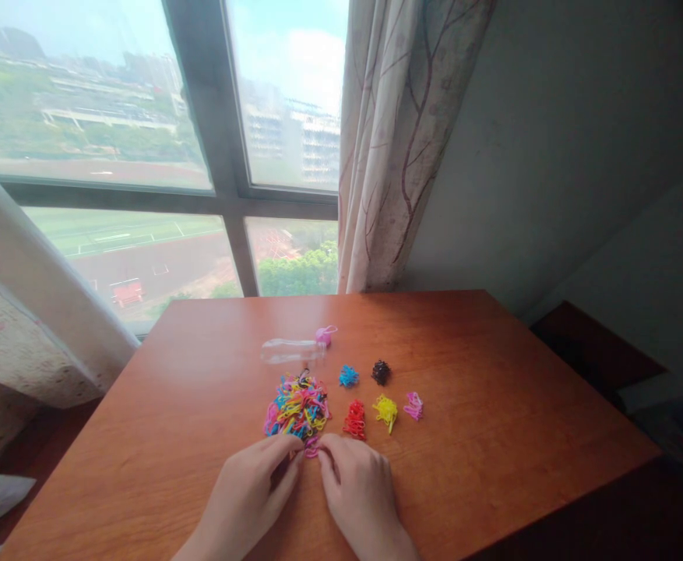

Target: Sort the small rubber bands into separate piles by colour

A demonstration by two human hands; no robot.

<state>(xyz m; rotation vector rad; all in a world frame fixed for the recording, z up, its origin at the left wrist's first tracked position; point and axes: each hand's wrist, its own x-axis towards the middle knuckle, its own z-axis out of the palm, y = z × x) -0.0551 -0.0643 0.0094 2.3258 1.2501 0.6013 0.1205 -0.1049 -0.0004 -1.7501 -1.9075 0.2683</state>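
Observation:
A mixed pile of small coloured rubber bands (300, 401) lies on the brown table (201, 405) just beyond my fingertips. At its near edge, pink rubber bands (311, 446) show between my two hands. My left hand (259, 479) is closed in a pinch at their left side, beside the pile; what its fingertips hold is too small to make out. From the right, my right hand (360, 477) pinches at the pink bands with thumb and forefinger. Right of the pile are single-colour heaps: red bands (354, 419), yellow bands (385, 412), blue bands (349, 375), black bands (381, 372) and pink-purple bands (413, 405).
Behind the pile a clear plastic bottle (291, 351) lies on its side, with a pink cap (323, 336) with a loop near its right end. Past the table's far edge are a window (233, 156) and a patterned curtain (399, 140). A grey wall (551, 156) stands at right.

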